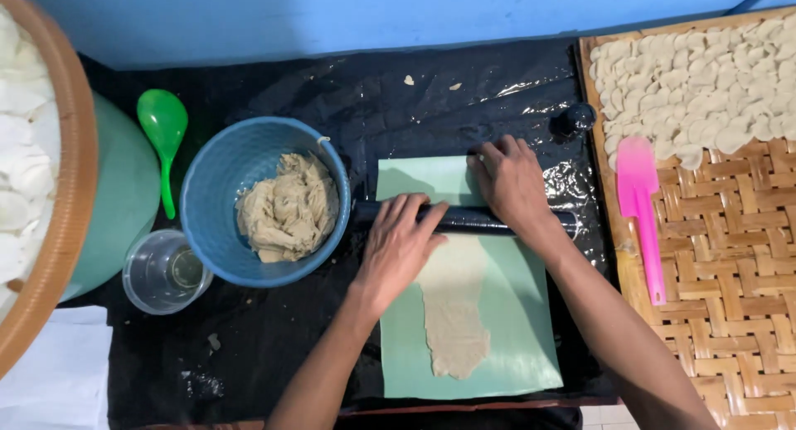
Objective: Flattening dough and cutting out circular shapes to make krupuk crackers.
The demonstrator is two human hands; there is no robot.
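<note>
I have both palms down on the pin (464, 220), a dark rolling pin lying crosswise over the upper part of the sheet (514, 314), a pale green flexible mat spread on black plastic (274, 339). My left hand (398, 247) lies flat with its fingers spread over the pin's left half; my right hand (512, 185) presses flat on the right half, fingertips reaching past it onto the sheet. Neither hand is closed round anything: both are open and bearing down. The dough (454, 310) runs from under the pin toward me as a long, thin, ragged-edged strip, lying on the sheet. I judge it soft and sticky, thin enough to tear if lifted by an edge, so I would not pinch it; it looks safest moved by lifting the sheet under it. The pin looks stiff, smooth and fairly heavy, and I would expect it to slide on the glossy plastic, so the sound hold is as now, palms over the barrel either side of the strip. Just left of the pin's end stands a blue bowl (211, 198) holding a lump of the same dough, soft and shaggy. A clear cup (145, 272) and a green spoon (163, 131) sit further left. To my right a pink spatula (640, 210) lies on a woven tray (730, 314) covered at the top with small pale pieces (705, 82).
</note>
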